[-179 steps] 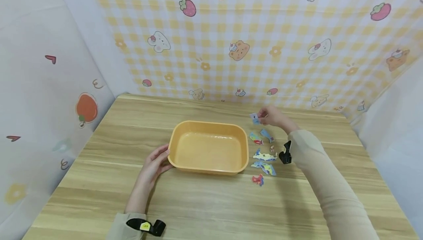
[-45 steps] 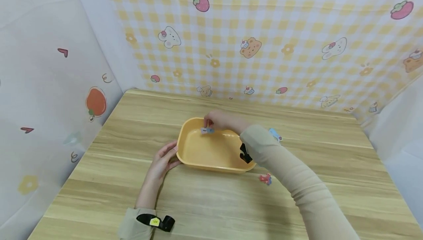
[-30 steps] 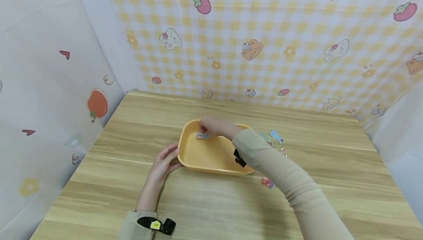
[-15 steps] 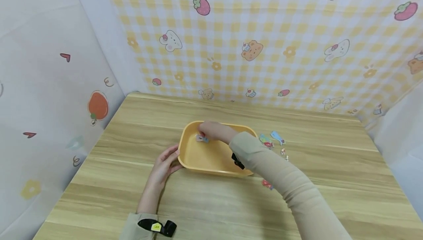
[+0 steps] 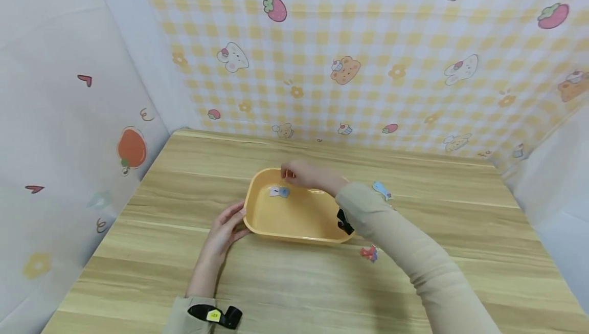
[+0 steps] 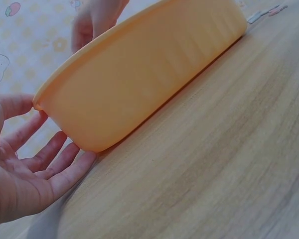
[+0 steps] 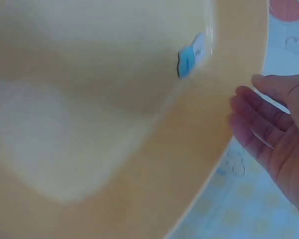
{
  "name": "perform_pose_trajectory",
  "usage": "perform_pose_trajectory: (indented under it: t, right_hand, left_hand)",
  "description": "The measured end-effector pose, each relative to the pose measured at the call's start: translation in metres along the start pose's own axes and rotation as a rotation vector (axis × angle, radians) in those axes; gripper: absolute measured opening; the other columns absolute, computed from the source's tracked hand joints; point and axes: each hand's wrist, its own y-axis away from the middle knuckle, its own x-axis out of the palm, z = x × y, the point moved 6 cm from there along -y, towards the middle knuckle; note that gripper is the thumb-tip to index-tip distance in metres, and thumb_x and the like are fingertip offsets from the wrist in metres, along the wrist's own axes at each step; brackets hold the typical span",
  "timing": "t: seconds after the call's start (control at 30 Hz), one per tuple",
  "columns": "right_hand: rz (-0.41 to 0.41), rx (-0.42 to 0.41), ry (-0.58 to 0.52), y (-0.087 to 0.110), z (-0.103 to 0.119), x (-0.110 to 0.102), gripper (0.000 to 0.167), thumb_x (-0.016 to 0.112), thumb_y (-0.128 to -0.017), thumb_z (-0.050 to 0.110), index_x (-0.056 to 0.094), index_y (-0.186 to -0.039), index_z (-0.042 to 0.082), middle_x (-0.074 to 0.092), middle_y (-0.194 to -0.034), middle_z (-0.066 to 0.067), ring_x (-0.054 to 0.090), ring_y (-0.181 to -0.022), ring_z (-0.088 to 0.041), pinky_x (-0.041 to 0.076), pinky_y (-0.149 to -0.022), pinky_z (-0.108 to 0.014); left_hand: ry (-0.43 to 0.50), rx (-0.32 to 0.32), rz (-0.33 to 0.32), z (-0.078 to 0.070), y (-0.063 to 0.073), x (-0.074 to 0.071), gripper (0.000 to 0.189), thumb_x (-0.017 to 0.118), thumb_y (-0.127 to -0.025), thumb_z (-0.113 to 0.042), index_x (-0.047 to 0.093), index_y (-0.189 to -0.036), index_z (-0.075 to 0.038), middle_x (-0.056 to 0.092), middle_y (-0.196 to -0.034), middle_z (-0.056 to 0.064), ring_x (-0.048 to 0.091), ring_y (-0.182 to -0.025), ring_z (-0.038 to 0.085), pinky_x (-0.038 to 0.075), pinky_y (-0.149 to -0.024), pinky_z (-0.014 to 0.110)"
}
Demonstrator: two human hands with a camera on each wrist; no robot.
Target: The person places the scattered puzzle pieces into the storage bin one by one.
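Scrap of pale blue and white sits inside the yellow tub, near its far left corner. By the tub's far side hangs the right hand, fingers loosely curved, holding nothing; the left hand grips the tub's left end.

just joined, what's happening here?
A person at a wooden table has their left hand holding the left end of a yellow tub. A small blue-and-white piece lies inside, toward the back left. The right hand is above the tub's back edge, with nothing visible in its fingers. On the table to the tub's right lie a blue piece and a red piece; the right sleeve may hide others.
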Motion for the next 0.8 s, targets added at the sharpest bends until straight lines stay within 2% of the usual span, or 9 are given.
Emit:
perform_pose_trajectory:
  t: [0.13, 0.23, 0.5, 0.63, 0.8]
  right_hand:
    - [-0.079, 0.001, 0.01, 0.014, -0.011, -0.017, 0.01, 0.056, -0.087, 0.004, 0.061, -0.093, -0.001, 0.065, -0.088, -0.013, 0.061, -0.08, -0.022, 0.053, -0.073, -0.028]
    - [-0.116, 0.034, 0.018, 0.027, -0.022, -0.026, 0.009, 0.057, -0.086, 0.005, 0.062, -0.092, 0.0, 0.066, -0.087, -0.014, 0.062, -0.08, -0.023, 0.053, -0.073, -0.03]
    - [-0.196, 0.128, -0.035, 0.059, -0.061, -0.033, 0.009, 0.058, -0.084, 0.002, 0.06, -0.091, -0.003, 0.064, -0.083, -0.016, 0.06, -0.075, -0.025, 0.053, -0.068, -0.032]
    - [-0.201, 0.19, -0.06, 0.074, -0.078, -0.034, 0.011, 0.058, -0.084, 0.003, 0.06, -0.092, -0.004, 0.063, -0.083, -0.016, 0.059, -0.075, -0.024, 0.053, -0.068, -0.032]
    - [-0.178, 0.275, -0.107, 0.096, -0.095, -0.035, 0.016, 0.055, -0.087, 0.003, 0.058, -0.098, -0.008, 0.061, -0.088, -0.02, 0.058, -0.08, -0.027, 0.053, -0.072, -0.035]
  left_hand:
    - [-0.004, 0.005, 0.005, -0.001, 0.001, 0.0, 0.048, 0.054, -0.092, -0.022, 0.041, -0.133, -0.002, 0.051, -0.124, 0.005, 0.06, -0.095, 0.008, 0.055, -0.083, 0.03]
    - [-0.016, 0.014, 0.012, -0.001, 0.001, 0.001, 0.048, 0.053, -0.092, -0.022, 0.04, -0.134, -0.002, 0.05, -0.126, 0.007, 0.059, -0.098, 0.008, 0.054, -0.084, 0.031]
    - [-0.012, 0.0, 0.016, -0.001, 0.002, 0.0, 0.05, 0.052, -0.093, -0.023, 0.037, -0.135, -0.002, 0.049, -0.127, 0.005, 0.059, -0.098, 0.006, 0.054, -0.084, 0.03]
    - [-0.026, -0.007, 0.021, -0.002, 0.003, 0.001, 0.051, 0.053, -0.092, -0.025, 0.037, -0.136, -0.003, 0.046, -0.132, 0.008, 0.059, -0.098, 0.004, 0.054, -0.084, 0.028]
    - [-0.008, -0.008, 0.018, -0.002, 0.002, 0.003, 0.05, 0.053, -0.092, -0.022, 0.037, -0.135, -0.002, 0.051, -0.125, 0.002, 0.06, -0.096, 0.004, 0.054, -0.083, 0.028]
